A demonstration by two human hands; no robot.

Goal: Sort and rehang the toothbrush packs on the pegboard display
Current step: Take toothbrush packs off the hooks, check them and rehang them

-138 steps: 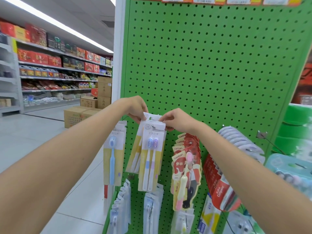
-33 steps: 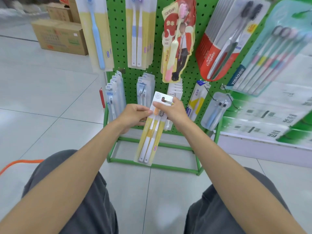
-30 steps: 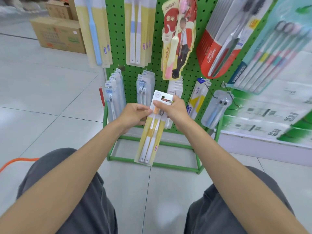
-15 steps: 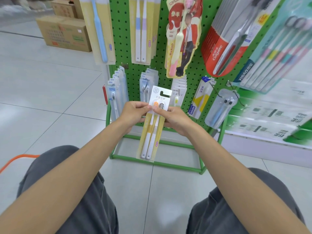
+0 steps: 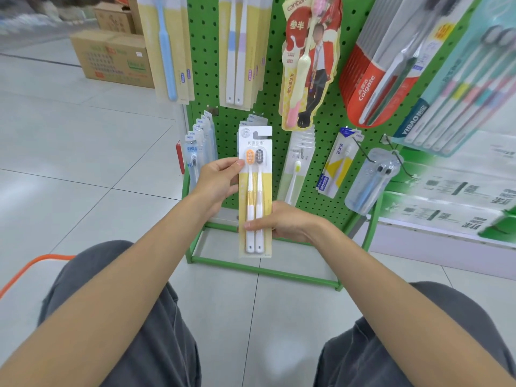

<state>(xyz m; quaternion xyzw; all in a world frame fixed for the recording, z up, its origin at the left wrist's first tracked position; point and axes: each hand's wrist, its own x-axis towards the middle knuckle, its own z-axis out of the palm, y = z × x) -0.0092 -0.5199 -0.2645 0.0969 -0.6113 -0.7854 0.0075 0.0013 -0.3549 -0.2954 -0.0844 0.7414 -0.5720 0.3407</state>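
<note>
My left hand (image 5: 220, 182) pinches the left edge of the orange-and-grey twin pack (image 5: 255, 191) beside the brush heads, thumb on the front and fingers curled behind. My right hand (image 5: 287, 222) grips its lower half, thumb laid across the handles. The pack stands upright in front of the pegboard's (image 5: 328, 146) lower row, towards the left edge, its hang slot on no hook. So I judge the sorting well along, with both rows hung full and this pack not yet on a peg.
</note>
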